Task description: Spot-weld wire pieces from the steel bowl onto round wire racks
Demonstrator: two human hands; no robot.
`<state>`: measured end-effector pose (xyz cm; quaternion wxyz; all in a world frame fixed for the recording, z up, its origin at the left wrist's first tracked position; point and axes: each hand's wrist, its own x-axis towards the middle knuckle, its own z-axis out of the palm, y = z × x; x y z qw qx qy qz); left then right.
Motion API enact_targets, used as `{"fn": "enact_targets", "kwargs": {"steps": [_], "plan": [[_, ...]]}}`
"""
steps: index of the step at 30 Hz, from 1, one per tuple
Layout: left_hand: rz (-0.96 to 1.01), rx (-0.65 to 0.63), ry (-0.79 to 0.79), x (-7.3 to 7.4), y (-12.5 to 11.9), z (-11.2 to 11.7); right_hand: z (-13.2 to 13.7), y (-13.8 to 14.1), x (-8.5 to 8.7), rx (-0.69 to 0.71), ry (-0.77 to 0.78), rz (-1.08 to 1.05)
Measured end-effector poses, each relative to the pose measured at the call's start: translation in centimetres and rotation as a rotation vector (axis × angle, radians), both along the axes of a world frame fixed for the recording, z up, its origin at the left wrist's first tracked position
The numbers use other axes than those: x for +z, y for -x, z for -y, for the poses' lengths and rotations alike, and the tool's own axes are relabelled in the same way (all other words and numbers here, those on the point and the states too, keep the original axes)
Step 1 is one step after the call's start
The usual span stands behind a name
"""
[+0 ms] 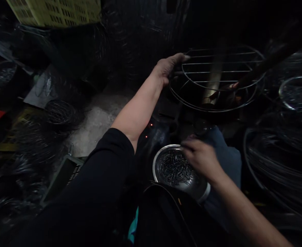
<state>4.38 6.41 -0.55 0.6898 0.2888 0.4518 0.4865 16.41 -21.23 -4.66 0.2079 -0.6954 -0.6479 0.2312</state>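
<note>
My left hand (167, 67) reaches forward and grips the near edge of a round chrome wire rack (219, 70), its fingers over the outer rim. A metal post (214, 73) rises behind the rack's bars. Lower down, my right hand (199, 157) hovers, slightly blurred, over a shallow steel bowl (163, 164) resting on my lap. Its fingertips are at the bowl's rim, close to the heap of small dark wire pieces (175, 168). Whether those fingers hold a piece is hidden.
Coils of dark wire (274, 161) fill the right side, with another round rack (297, 92) beyond them. A yellow plastic crate (53, 10) sits at the top left, and a small wire basket (59, 111) lies on the left among dark wire bundles.
</note>
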Motion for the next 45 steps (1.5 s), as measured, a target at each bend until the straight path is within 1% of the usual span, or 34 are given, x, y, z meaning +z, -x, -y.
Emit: {"fn": "enact_targets", "kwargs": {"steps": [1, 2, 3, 4, 5, 8, 10, 13, 16, 18, 19, 21, 24, 26, 27, 30, 33, 34, 35, 36, 38, 40, 41, 43, 45], "plan": [[-0.016, -0.052, 0.033, 0.2, 0.3, 0.2, 0.6, 0.8, -0.7, 0.09, 0.201, 0.101], [-0.032, -0.098, 0.062, 0.4, 0.6, 0.6, 1.0, 1.6, -1.2, 0.143, 0.376, 0.207], [-0.038, -0.13, 0.082, 0.6, 1.0, 1.2, 1.3, 2.4, -1.7, 0.158, 0.493, 0.304], [-0.031, -0.135, 0.089, 0.8, 1.5, 1.9, 1.5, 3.1, -2.1, 0.154, 0.561, 0.375], [-0.014, -0.12, 0.089, 0.9, 2.0, 2.8, 1.7, 3.8, -2.4, 0.152, 0.594, 0.413], [0.05, -0.011, 0.06, 1.1, 3.0, 5.5, 2.3, 5.1, -2.8, 0.192, 0.6, 0.388], [0.074, 0.057, 0.044, 0.9, 3.2, 7.2, 2.7, 4.8, -2.9, 0.215, 0.579, 0.334], [0.11, 0.116, 0.049, 0.6, 3.0, 8.9, 3.4, 3.0, -3.2, 0.227, 0.527, 0.222], [0.157, 0.152, 0.062, 0.4, 2.5, 9.7, 4.1, 0.8, -3.6, 0.169, 0.456, 0.013], [0.172, 0.16, 0.061, 0.4, 1.9, 10.0, 4.4, 0.1, -3.9, 0.118, 0.438, -0.055], [0.178, 0.161, 0.057, 0.4, 1.6, 10.1, 4.5, 0.2, -3.9, 0.105, 0.438, -0.035], [0.192, 0.162, 0.052, 0.4, 0.9, 10.3, 4.5, 1.0, -3.8, 0.103, 0.451, 0.07], [0.196, 0.17, 0.056, 0.3, 0.1, 10.7, 4.1, 3.0, -3.3, 0.128, 0.545, 0.247], [0.178, 0.167, 0.043, 0.4, -0.1, 11.0, 3.8, 3.9, -3.0, 0.146, 0.594, 0.288], [0.169, 0.162, 0.034, 0.4, 0.0, 11.1, 3.8, 4.0, -2.9, 0.155, 0.588, 0.282], [0.167, 0.153, -0.003, 0.5, 0.4, 11.4, 4.1, 3.2, -2.8, 0.217, 0.525, 0.188], [0.184, 0.163, -0.012, 0.6, 0.9, 11.6, 4.3, 1.3, -2.5, 0.306, 0.511, -0.018], [0.189, 0.167, -0.007, 0.6, 1.0, 11.6, 4.2, 0.6, -2.2, 0.304, 0.502, -0.099], [0.194, 0.167, -0.001, 0.6, 1.0, 11.6, 3.9, -0.1, -1.7, 0.273, 0.468, -0.18], [0.198, 0.168, 0.001, 0.6, 1.0, 11.6, 3.4, -0.9, -1.0, 0.208, 0.401, -0.253], [0.207, 0.165, -0.01, 0.6, 1.0, 11.6, 1.9, -2.3, 0.8, 0.013, 0.18, -0.349], [0.215, 0.167, -0.026, 0.7, 0.8, 11.6, -0.1, -3.5, 2.8, -0.199, -0.08, -0.356], [0.216, 0.169, -0.032, 0.8, 0.7, 11.6, -1.2, -3.9, 3.7, -0.281, -0.188, -0.33], [0.212, 0.173, -0.034, 1.0, 0.6, 11.5, -3.3, -4.2, 5.1, -0.38, -0.326, -0.273], [0.2, 0.173, -0.033, 1.2, 0.4, 11.4, -4.9, -3.9, 5.8, -0.429, -0.383, -0.28]]}}
